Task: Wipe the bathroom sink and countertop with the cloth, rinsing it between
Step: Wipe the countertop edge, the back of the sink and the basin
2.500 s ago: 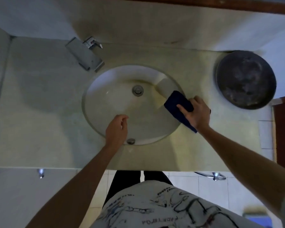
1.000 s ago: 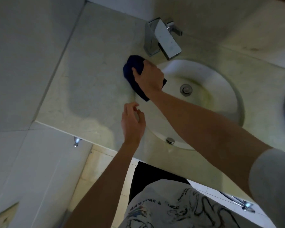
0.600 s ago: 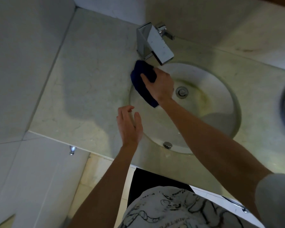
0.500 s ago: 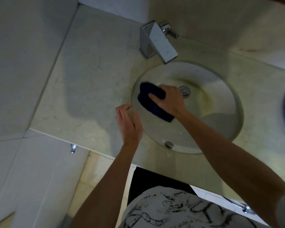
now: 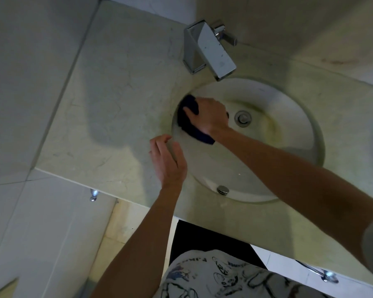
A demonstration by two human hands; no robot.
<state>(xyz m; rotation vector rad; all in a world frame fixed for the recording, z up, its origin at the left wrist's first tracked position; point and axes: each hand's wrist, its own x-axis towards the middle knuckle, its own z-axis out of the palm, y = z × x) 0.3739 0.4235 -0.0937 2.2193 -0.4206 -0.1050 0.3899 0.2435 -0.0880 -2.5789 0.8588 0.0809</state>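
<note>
You are looking down at a pale stone counter (image 5: 121, 100) with a round white sink (image 5: 289, 168) set into it, right of centre in the frame. A square chrome tap (image 5: 211, 50) sits above the sink at the top of the frame.

Your right hand (image 5: 209, 118) presses a dark blue cloth (image 5: 186, 121) against the left inner wall of the sink, just left of the drain (image 5: 243, 118). The fingers curl over the cloth's upper edge, with the palm flat on top. Your left hand (image 5: 168, 162) hovers at the sink's left rim, just below the cloth, fingers relaxed and loosely bent, holding nothing.

The cloth looks soft, light and folded into a thick pad, so it should mould to the curved bowl. If wet, it may slide on the smooth basin. Hold it as now, palm spread across the middle and fingertips hooked over the leading edge, so it stays folded.
</note>
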